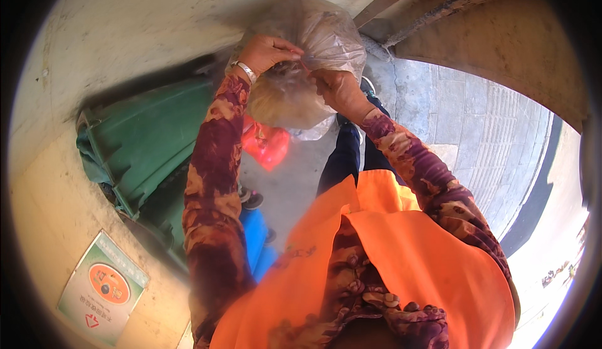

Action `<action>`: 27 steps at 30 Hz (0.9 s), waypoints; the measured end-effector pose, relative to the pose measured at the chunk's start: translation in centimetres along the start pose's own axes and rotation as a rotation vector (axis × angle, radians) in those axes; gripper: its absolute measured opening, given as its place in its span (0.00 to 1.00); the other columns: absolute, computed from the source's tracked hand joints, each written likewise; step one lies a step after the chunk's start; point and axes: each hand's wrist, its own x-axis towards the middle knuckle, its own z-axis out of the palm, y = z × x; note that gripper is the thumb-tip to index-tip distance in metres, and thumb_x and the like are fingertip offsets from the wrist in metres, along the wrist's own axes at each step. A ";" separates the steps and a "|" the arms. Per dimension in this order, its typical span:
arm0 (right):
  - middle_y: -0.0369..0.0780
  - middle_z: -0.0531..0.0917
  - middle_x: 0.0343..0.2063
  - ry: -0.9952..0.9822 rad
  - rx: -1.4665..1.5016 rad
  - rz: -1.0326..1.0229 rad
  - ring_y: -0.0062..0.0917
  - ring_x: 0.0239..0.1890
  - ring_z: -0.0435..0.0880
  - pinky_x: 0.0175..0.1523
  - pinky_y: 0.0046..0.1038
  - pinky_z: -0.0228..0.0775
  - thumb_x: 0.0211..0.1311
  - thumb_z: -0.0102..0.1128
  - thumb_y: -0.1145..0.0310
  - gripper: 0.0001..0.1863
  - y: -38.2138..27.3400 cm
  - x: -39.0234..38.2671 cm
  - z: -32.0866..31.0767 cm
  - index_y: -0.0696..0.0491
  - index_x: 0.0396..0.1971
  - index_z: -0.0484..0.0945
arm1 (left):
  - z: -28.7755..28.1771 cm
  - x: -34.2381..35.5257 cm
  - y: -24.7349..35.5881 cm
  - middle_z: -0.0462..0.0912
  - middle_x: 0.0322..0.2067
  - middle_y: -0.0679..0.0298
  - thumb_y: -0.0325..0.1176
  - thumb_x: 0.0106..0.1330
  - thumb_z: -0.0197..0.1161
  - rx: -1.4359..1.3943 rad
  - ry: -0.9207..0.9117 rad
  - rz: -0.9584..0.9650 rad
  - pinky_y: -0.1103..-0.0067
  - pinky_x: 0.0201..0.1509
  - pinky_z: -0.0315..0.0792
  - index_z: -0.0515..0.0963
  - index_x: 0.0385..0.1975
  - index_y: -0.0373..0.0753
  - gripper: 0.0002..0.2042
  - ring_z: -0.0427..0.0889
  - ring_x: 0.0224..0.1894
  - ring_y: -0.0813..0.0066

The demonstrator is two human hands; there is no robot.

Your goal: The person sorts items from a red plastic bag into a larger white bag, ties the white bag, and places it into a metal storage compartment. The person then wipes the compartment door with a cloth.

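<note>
Left hand (266, 53) and right hand (343, 92) pinch a thin red strand (305, 65) between them; the bulging clear plastic bag (332, 32) sits beneath the grip; this looks like tying; the next pull likely calls for even tension.

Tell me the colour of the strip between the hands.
Red: the strip shows in the head view.
</note>
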 end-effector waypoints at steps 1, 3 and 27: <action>0.47 0.83 0.32 0.091 -0.053 -0.073 0.42 0.28 0.82 0.34 0.38 0.76 0.60 0.59 0.71 0.07 0.4 0.1 0.0 0.54 0.35 0.83 | 0.2 0.0 0.2 0.87 0.34 0.68 0.28 0.60 0.68 0.042 -0.006 0.003 0.82 0.45 0.74 0.86 0.37 0.35 0.07 0.81 0.38 0.82; 0.47 0.83 0.34 0.268 -0.151 -0.215 0.43 0.31 0.83 0.36 0.39 0.76 0.59 0.59 0.71 0.07 -1.1 0.8 -1.0 0.54 0.34 0.83 | 0.6 -0.3 1.0 0.86 0.31 0.66 0.28 0.57 0.68 0.214 0.043 0.069 0.79 0.43 0.75 0.84 0.33 0.36 0.06 0.82 0.36 0.77; 0.44 0.85 0.25 0.134 0.109 0.064 0.25 0.19 0.84 0.28 0.27 0.78 0.66 0.54 0.69 0.12 0.1 6.6 2.9 0.54 0.45 0.82 | 5.0 -1.5 -0.4 0.83 0.36 0.57 0.25 0.58 0.62 0.847 0.658 0.465 0.65 0.40 0.75 0.76 0.47 0.45 0.16 0.82 0.39 0.52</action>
